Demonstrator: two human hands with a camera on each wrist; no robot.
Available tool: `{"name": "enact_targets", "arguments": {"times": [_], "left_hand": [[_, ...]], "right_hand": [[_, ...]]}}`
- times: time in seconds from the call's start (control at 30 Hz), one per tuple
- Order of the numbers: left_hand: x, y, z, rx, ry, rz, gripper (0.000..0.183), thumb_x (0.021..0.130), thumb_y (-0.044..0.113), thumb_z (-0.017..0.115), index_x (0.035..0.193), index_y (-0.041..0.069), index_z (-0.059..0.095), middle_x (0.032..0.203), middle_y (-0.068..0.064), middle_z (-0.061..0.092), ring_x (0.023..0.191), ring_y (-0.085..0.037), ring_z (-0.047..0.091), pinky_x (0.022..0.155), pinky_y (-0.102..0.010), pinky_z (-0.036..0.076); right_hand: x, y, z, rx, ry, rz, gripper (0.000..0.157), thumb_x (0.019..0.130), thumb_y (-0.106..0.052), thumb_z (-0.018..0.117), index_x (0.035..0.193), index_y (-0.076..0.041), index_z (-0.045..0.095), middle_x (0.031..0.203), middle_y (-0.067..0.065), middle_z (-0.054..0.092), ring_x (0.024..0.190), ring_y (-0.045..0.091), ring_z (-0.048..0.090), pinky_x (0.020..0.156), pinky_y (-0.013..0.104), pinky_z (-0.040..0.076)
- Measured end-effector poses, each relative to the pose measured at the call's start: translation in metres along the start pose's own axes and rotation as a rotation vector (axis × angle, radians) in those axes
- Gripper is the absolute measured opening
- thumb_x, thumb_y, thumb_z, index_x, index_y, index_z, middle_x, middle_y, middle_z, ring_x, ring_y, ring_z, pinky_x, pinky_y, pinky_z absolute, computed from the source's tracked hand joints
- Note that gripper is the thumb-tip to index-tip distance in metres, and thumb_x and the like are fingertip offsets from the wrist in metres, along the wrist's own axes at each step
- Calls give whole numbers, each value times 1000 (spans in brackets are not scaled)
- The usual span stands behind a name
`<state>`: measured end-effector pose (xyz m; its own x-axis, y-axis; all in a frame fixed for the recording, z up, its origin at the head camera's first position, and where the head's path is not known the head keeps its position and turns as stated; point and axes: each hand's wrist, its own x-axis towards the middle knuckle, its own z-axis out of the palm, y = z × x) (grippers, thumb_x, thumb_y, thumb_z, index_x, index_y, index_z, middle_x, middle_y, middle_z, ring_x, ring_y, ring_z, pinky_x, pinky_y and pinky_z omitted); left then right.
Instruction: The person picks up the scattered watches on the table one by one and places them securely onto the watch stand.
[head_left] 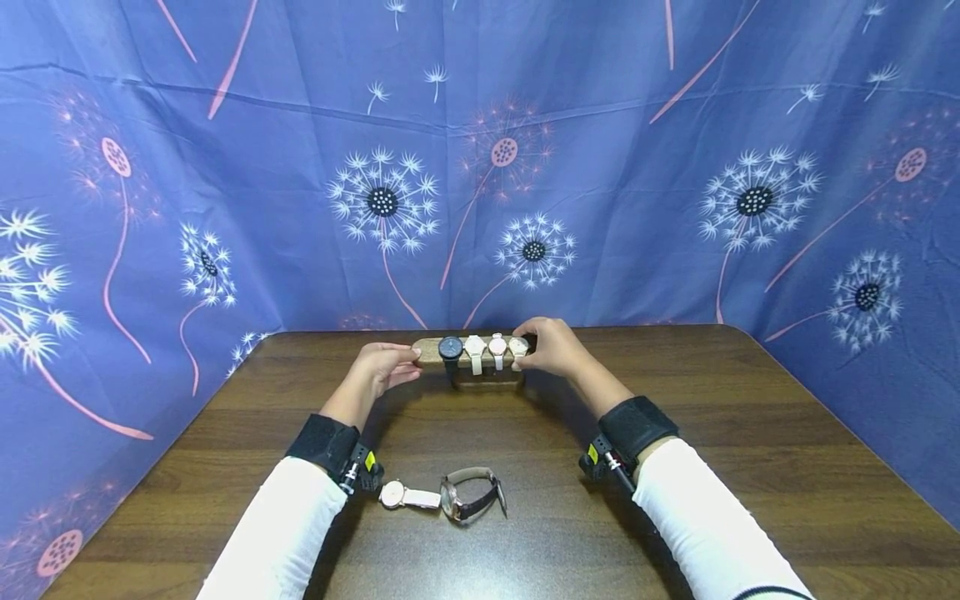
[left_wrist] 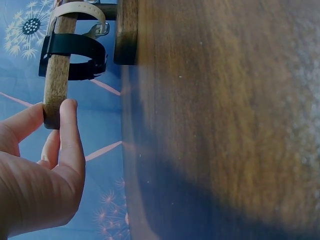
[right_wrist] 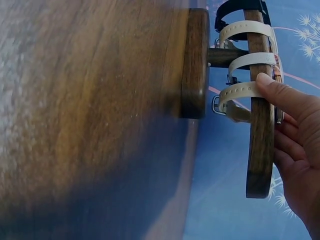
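Note:
A wooden T-bar watch stand [head_left: 430, 352] stands toward the back of the table with several watches strapped round its bar. At the left is a black watch [head_left: 450, 348]; beside it sit a white-strapped watch [head_left: 474, 347] and a rose-gold one with a pale strap [head_left: 498, 345]. My left hand [head_left: 377, 367] pinches the bar's bare left end between thumb and fingers. With the right hand [head_left: 553, 347] I grip the rightmost cream-strapped watch [right_wrist: 241, 90] on the bar, thumb on its strap and the other fingers behind, partly hidden. The bar's right end [right_wrist: 260, 165] sticks out past that watch.
Nearer me on the wooden table [head_left: 555, 517] lie a white-strapped watch [head_left: 408, 497] and a dark-strapped watch [head_left: 468, 497], side by side between my forearms. A blue dandelion-print cloth [head_left: 600, 183] hangs behind the table and along its sides.

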<state>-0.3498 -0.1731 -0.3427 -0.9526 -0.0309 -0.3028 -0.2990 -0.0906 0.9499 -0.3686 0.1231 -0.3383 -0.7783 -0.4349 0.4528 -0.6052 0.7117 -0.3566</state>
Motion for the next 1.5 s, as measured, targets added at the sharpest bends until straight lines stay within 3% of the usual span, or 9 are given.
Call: {"name": "enact_targets", "arguments": {"times": [0.23, 0.4, 0.6, 0.7, 0.83, 0.97, 1.1, 1.27, 1.5], "left_hand": [[-3, 2, 1, 20, 5, -6, 39, 80, 0, 61, 117, -8, 49, 102, -21, 55, 74, -24, 64, 75, -33, 51], [-5, 2, -1, 38, -7, 14, 42, 80, 1, 62, 118, -8, 49, 94, -20, 58, 72, -25, 64, 75, -34, 51], [-13, 4, -10, 92, 2, 49, 44, 78, 6, 65, 117, -6, 50, 91, -17, 62, 87, -30, 62, 79, -37, 49], [-20, 4, -18, 157, 1, 119, 43, 79, 6, 65, 116, -8, 50, 97, -20, 61, 85, -29, 62, 82, -39, 47], [-33, 6, -26, 387, 20, 240, 34, 79, 9, 65, 107, -7, 56, 99, -21, 61, 71, -19, 64, 78, -39, 49], [-47, 9, -29, 632, 54, 371, 24, 79, 16, 66, 97, 0, 63, 92, -17, 65, 66, -14, 64, 65, -32, 53], [-63, 9, -31, 789, 81, 481, 18, 81, 22, 65, 90, 7, 66, 79, -8, 67, 64, -14, 63, 56, -26, 52], [-81, 2, -32, 836, 61, 565, 16, 81, 23, 64, 87, 8, 68, 72, -6, 66, 60, -14, 62, 53, -26, 50], [-98, -7, -35, 820, 3, 595, 14, 79, 21, 67, 86, 10, 68, 73, -1, 66, 62, -14, 61, 57, -29, 51]], "right_hand": [[-4, -1, -1, -27, -24, -23, 49, 60, -26, 81, 101, -5, 63, 102, 8, 62, 96, 24, 56, 85, 36, 44], [-9, -3, -3, -35, -20, -50, 53, 62, -26, 80, 107, -5, 61, 108, 8, 60, 101, 24, 54, 88, 37, 42], [-17, -6, -13, -23, 18, -94, 57, 62, -27, 80, 110, -5, 61, 116, 9, 57, 109, 25, 50, 95, 38, 36], [-23, -9, -19, -6, 39, -104, 56, 61, -27, 81, 108, -5, 61, 116, 9, 56, 108, 24, 50, 94, 39, 37], [-33, -11, -25, 27, 30, -105, 54, 63, -25, 80, 109, -5, 60, 118, 8, 55, 108, 25, 49, 93, 40, 37], [-44, -11, -28, 75, 28, -103, 54, 65, -24, 79, 111, -5, 59, 116, 6, 56, 106, 23, 51, 92, 39, 39], [-55, -14, -29, 117, 32, -98, 51, 65, -23, 79, 109, -7, 60, 113, 5, 57, 104, 21, 52, 91, 38, 40], [-66, -19, -31, 132, 24, -133, 49, 65, -23, 78, 108, -9, 61, 114, 6, 57, 108, 20, 50, 93, 38, 38], [-73, -26, -30, 165, -3, -170, 49, 64, -20, 79, 108, -7, 61, 110, 3, 59, 106, 19, 51, 94, 37, 38]]}}
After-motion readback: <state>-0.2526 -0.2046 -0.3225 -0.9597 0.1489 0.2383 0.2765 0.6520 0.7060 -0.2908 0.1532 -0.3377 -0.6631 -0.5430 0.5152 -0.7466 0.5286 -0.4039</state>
